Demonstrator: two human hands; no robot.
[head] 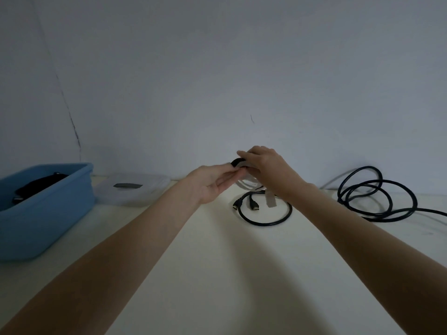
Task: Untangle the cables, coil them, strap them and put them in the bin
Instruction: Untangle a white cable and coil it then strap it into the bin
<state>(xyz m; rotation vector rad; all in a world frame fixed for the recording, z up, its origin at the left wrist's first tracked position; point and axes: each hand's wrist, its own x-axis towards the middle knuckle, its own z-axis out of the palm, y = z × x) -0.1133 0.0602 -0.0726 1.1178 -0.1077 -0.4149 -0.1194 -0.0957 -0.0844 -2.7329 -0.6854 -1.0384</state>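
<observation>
A black cable lies in a loop at the middle of the table, its two plugs near its left side. Both hands hold its upper part raised. My right hand grips the bundled cable from above. My left hand pinches a pale strap that runs around the bundle; a strap end hangs down by the loop. A second, longer black cable lies loosely coiled at the right. The blue bin stands at the left with a dark coiled cable inside.
A white lid or tray with a grey patch lies beside the bin against the wall. The long cable's tail runs off the right edge of view. The pale wall stands close behind the table.
</observation>
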